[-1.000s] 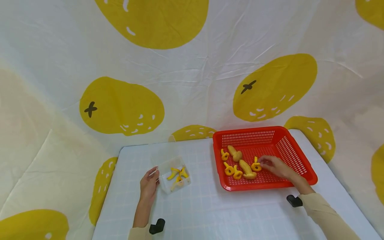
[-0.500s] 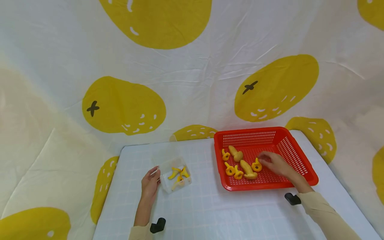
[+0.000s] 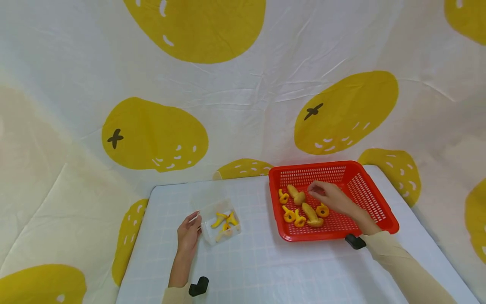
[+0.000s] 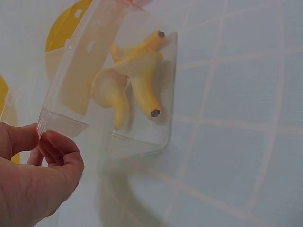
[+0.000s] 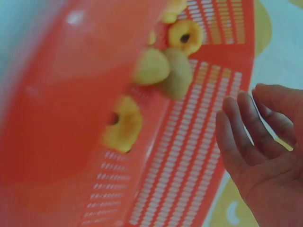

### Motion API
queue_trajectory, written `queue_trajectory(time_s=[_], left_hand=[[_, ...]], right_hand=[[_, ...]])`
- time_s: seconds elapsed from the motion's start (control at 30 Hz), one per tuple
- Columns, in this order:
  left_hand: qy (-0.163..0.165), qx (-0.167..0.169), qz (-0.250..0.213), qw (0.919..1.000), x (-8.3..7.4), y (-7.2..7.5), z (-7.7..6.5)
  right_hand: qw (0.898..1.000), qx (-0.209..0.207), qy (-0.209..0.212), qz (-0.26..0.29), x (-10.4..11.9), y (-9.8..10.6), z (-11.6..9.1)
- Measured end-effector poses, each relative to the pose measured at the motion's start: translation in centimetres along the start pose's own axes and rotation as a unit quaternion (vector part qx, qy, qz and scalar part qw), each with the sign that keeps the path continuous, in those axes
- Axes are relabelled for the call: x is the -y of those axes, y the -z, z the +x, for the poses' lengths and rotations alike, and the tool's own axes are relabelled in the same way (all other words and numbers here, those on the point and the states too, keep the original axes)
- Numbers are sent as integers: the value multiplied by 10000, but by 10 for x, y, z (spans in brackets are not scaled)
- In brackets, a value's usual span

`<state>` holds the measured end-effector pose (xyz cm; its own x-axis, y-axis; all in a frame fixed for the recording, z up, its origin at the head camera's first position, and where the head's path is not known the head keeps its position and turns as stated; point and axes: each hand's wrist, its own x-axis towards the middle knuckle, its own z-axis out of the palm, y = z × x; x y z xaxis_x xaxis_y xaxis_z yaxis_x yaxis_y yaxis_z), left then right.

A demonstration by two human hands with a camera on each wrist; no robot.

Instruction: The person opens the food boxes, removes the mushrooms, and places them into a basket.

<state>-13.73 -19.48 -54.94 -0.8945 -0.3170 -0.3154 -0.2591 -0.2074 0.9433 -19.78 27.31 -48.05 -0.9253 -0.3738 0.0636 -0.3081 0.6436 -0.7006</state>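
My left hand (image 3: pixel 187 231) pinches the rim of a clear plastic box (image 4: pixel 169 90) between thumb and fingers. Inside the box lie yellow toy mushrooms (image 4: pixel 147 90) with dark stem ends. Over the red plastic basket (image 3: pixel 379 202) hovers my right hand (image 3: pixel 334 199), its fingers loosely bent and nothing visible between them. Just below that hand sits a yellow toy mushroom (image 3: pixel 322 210) with a dark hollow in its cap. Two larger tan toy mushrooms (image 3: pixel 312 215) and more yellow ones (image 3: pixel 289 215) lie in the basket's left half.
The box's clear lid (image 3: pixel 208 192) stands open behind it, hard to make out. A pale checked cloth (image 3: pixel 250 270) covers the table. Behind it hangs a white curtain (image 3: pixel 247 126) with large yellow fruit prints.
My right hand has left the yellow mushroom at the right of the group, moving left and up over the basket. That mushroom stays in the basket. My left hand keeps its pinch on the box.
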Motion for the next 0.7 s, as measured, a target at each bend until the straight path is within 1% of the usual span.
queue_trajectory(time_s=[0.3,0.53,0.7], left_hand=[[-44,-54,34,10000,2,0,0],[-30,2,62,10000,0,0,-1],[-35,42,47,10000,-1,1,-1]], right_hand=[[9979,176,522,348,27,-12,22],[9971,326,503,466,41,-25,39],[9950,308,848,419,53,-36,50]])
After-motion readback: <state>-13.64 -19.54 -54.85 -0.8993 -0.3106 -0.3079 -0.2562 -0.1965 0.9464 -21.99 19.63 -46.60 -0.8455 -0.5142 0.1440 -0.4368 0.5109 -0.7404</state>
